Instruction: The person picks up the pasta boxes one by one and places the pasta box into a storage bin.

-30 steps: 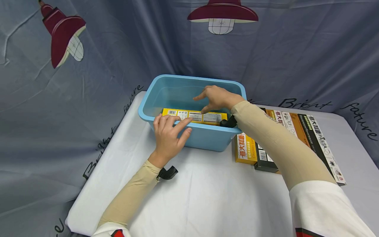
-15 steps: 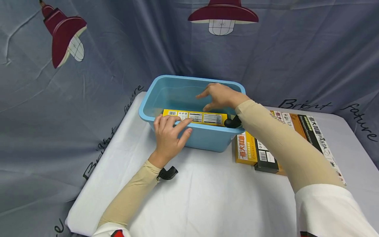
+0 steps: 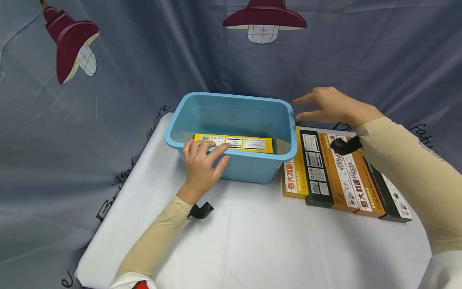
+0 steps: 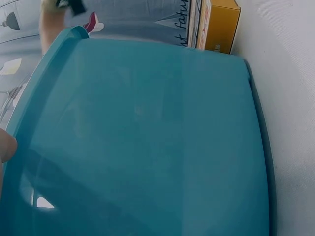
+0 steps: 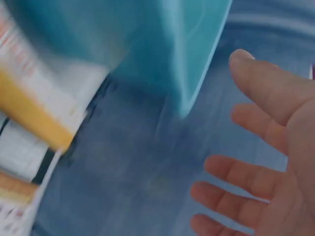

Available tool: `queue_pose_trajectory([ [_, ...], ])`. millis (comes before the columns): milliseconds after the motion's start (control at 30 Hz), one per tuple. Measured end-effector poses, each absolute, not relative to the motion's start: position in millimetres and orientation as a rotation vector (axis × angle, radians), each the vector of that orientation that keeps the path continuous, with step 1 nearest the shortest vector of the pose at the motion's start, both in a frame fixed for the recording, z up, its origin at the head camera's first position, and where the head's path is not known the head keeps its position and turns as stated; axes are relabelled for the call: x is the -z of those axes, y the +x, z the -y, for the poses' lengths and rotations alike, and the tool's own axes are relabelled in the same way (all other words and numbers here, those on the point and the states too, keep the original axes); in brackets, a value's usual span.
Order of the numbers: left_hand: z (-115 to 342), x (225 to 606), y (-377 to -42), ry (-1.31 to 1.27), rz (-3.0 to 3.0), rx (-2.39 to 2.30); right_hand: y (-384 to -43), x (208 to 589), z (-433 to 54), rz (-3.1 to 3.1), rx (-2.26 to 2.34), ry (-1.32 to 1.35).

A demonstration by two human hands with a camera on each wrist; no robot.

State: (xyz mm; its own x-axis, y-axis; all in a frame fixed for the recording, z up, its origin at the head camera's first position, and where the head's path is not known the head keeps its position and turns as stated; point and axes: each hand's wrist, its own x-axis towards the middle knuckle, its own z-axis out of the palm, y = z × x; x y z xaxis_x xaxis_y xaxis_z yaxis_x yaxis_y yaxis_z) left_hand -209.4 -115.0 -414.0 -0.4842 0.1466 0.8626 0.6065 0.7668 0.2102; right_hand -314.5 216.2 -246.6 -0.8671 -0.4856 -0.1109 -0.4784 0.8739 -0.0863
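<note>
A grey-blue curtain (image 3: 144, 80) hangs behind a white-covered table (image 3: 252, 233). On the table stands a blue bin (image 3: 249, 170), with a row of pasta boxes (image 3: 344, 180) just to its right. Only the head view shows the yellow box (image 3: 254, 144) inside, by the near wall; the left wrist view faces the bin's outer wall. The left hand (image 3: 201, 172) grips the near rim, thumb outside. The right hand (image 3: 333, 106) is near the back right corner; the right wrist view alone shows all its fingers, spread apart.
</note>
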Motion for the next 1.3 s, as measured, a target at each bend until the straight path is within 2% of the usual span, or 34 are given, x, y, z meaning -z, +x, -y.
queue_pose_trajectory([
  [333, 117, 414, -209, -0.549, 2.022, 0.637, -278, 303, -358, -2.931, 0.068, -0.379],
  [600, 116, 416, -208, -0.547, 2.023, 0.646, -241, 346, -430, -2.915, 0.172, -0.157],
  [867, 116, 416, -208, -0.552, 2.035, 0.664, -216, 381, -457, -2.944, 0.260, -0.053],
  [1167, 114, 414, -206, -0.564, 2.042, 0.671, -190, 423, -458, -2.932, 0.378, 0.138],
  [1300, 112, 414, -207, -0.568, 2.045, 0.669, -183, 437, -457, -2.942, 0.425, 0.131],
])
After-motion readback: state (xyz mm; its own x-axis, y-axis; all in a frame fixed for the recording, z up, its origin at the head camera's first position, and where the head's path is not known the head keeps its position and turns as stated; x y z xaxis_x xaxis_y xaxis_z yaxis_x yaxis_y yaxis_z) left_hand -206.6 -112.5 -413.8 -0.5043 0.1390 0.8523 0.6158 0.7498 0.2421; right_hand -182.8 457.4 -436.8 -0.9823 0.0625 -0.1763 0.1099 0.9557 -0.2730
